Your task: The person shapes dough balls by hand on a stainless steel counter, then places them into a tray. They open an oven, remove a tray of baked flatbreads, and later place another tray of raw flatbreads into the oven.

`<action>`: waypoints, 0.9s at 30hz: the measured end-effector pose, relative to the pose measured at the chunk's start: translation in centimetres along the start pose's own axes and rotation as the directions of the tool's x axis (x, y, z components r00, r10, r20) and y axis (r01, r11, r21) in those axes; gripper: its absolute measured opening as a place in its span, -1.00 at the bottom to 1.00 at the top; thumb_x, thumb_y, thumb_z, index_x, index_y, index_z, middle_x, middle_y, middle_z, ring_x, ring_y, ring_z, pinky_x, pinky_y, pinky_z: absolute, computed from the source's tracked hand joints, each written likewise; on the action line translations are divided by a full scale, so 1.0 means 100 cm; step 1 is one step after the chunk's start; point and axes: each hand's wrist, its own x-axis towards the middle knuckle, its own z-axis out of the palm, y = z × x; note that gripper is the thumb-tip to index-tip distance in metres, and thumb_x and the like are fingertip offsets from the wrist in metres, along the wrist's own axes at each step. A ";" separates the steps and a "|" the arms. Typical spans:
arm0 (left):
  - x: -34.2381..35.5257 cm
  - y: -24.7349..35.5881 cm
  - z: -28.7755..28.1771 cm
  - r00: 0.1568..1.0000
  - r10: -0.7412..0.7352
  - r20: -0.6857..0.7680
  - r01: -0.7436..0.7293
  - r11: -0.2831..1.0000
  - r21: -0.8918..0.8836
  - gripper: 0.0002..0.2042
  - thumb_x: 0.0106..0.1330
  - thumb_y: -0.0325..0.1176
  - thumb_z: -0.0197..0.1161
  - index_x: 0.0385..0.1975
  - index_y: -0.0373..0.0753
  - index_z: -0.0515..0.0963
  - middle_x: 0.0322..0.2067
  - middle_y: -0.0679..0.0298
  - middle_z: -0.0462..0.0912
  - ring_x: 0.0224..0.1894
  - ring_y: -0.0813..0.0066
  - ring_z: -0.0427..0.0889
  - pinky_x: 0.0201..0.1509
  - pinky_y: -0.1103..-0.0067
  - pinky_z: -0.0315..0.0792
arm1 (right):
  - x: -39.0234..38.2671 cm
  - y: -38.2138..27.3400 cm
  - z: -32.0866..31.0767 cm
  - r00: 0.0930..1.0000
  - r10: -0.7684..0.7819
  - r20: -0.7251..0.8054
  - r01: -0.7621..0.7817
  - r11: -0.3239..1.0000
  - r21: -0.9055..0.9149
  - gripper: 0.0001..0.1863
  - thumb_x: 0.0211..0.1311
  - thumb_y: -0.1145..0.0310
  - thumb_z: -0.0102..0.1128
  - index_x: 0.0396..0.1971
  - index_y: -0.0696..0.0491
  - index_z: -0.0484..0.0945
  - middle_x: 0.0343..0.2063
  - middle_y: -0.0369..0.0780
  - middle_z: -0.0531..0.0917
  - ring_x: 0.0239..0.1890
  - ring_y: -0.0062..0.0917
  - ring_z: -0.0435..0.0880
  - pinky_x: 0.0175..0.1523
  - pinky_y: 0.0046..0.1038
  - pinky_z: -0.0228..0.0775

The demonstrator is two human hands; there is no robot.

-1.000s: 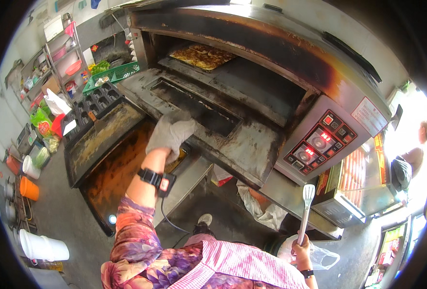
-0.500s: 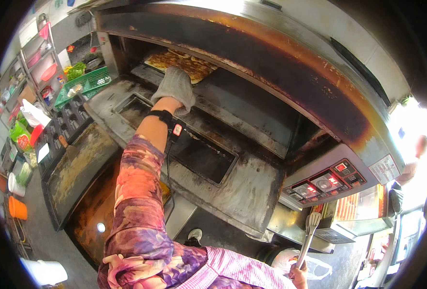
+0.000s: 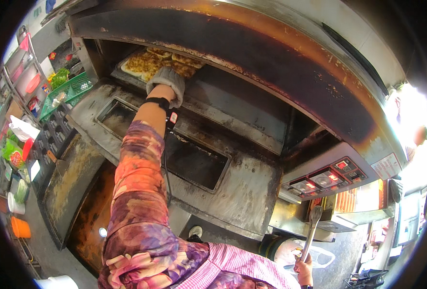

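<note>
Low at the near edge, the right hand [image 3: 304, 267] is closed around the handle of metal tongs [image 3: 312, 226], which point upward toward the oven's control panel [image 3: 326, 179] with its lit red displays. Farther out, the left hand [image 3: 166, 83] (in a thick grey oven glove, a black strap at the wrist) reaches into the upper deck of the scorched deck oven [image 3: 252, 62]; its fingers lie together against the near edge of a tray of browned flatbreads [image 3: 161, 60], though whether it grips the tray cannot be told. A green crate [image 3: 66, 91] sits far left.
</note>
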 end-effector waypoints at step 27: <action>-0.620 0.142 0.148 0.756 -0.491 0.433 -0.402 -0.870 -0.284 -0.73 0.20 -0.30 0.20 -0.15 -0.27 0.51 -0.16 0.20 0.61 0.06 0.42 0.46 0.15 0.48 0.33 | -0.118 0.079 -0.094 0.693 0.227 0.684 0.309 0.763 -0.567 -0.70 0.09 0.29 0.23 -0.25 0.14 0.44 -0.63 -0.33 0.48 -0.70 -0.67 0.40 -0.61 -0.59 0.19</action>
